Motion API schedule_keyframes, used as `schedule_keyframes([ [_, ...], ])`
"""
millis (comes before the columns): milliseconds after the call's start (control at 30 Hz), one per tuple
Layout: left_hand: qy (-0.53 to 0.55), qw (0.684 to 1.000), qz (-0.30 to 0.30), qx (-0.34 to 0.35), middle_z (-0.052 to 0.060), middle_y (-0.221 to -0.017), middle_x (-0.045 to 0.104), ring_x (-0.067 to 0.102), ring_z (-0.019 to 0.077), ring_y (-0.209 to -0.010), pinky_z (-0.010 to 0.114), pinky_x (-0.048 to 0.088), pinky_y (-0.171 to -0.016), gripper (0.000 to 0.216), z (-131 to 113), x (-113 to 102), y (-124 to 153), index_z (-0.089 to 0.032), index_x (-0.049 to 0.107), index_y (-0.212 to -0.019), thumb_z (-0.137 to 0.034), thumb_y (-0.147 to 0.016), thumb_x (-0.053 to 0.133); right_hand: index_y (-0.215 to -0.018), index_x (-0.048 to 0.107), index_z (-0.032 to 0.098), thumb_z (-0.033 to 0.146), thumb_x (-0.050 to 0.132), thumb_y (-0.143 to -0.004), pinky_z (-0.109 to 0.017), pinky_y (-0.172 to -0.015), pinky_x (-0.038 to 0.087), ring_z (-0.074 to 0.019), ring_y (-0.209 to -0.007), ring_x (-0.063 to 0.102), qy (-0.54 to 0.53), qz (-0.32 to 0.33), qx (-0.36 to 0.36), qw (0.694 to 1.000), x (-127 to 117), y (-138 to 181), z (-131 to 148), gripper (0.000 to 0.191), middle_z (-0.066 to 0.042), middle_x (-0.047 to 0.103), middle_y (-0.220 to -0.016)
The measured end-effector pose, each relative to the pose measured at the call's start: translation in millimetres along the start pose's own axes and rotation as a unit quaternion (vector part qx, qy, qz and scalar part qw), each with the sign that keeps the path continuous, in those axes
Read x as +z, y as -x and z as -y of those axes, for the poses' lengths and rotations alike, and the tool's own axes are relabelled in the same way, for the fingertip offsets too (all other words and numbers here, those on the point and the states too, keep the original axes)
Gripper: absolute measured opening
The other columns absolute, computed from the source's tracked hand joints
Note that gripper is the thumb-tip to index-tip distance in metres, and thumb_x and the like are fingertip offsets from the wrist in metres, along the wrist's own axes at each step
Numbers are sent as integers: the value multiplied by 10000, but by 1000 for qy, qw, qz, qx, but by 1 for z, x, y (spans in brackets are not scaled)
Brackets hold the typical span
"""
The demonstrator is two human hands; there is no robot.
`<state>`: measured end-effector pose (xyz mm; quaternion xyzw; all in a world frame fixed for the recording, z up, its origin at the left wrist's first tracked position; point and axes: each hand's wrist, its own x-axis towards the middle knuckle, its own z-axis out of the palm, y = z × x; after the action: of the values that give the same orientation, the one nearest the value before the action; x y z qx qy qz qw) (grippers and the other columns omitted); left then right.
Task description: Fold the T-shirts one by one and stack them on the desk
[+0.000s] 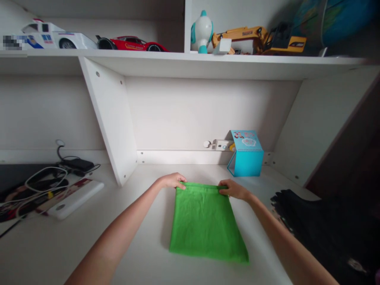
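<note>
A bright green folded cloth (204, 225) lies on the white desk, roughly rectangular, with a stitched band along its far edge. I cannot tell what kind of garment or bag it is. My left hand (173, 181) pinches the band's far left corner between thumb and fingers. At the far right corner, my right hand (233, 189) grips the same band in a similar pinch. The near edge of the cloth is spread toward me.
A blue desk calendar (247, 158) stands behind my right hand, near a power socket (223, 145). Dark clothing (320, 225) is heaped at the right. Cables and a white box-like object (77, 200) lie left. Toys, including a yellow excavator (261, 39), line the overhead shelf (219, 59).
</note>
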<state>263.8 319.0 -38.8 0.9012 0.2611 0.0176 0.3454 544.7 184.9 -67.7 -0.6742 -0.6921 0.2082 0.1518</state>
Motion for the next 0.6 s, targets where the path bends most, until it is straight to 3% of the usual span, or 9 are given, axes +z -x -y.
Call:
schedule_keyframes([
  [100,-55,996,-63,-5,31,-902,618,534,180,-863,244,397,-764,244,8,17,-4,-143,627,-870,-232,-644,655,-942,565,141,328,555,-833,-360,-776,452,-155,-864,551,45,-44,33,997,11,-4,-5,218,-32,576,-952],
  [200,-97,989,-108,-13,85,-1028,594,519,211,-956,284,384,-825,338,8,34,-2,-144,587,-1014,-213,-687,631,-986,557,146,340,533,-849,-365,-777,458,-154,-863,559,70,-68,55,994,23,0,-4,239,-35,578,-970],
  [300,-128,985,-111,-20,90,-937,634,560,213,-880,283,403,-787,254,-3,35,2,-133,618,-941,-205,-698,620,-895,575,141,332,539,-846,-337,-739,468,-135,-802,566,77,-90,58,991,21,6,4,201,-17,592,-894],
  [400,-145,983,-116,-3,68,-876,651,572,206,-845,262,403,-774,167,-25,18,8,-144,647,-847,-191,-691,612,-798,570,142,249,584,-795,-279,-672,457,-126,-710,566,66,-135,40,988,-2,18,20,108,-7,604,-776],
  [500,-144,969,-194,58,63,-951,638,566,202,-885,255,398,-800,221,-61,-9,27,-152,629,-931,-200,-722,574,-836,546,160,204,548,-781,-247,-648,433,-133,-687,562,47,-215,14,975,-40,45,45,70,-25,618,-780],
  [600,-126,943,-279,129,42,-1007,613,556,177,-902,246,400,-808,252,-102,-31,59,-170,577,-1013,-214,-773,514,-904,511,185,281,498,-816,-244,-661,427,-135,-714,552,31,-325,-42,944,-67,94,78,131,-24,606,-839],
])
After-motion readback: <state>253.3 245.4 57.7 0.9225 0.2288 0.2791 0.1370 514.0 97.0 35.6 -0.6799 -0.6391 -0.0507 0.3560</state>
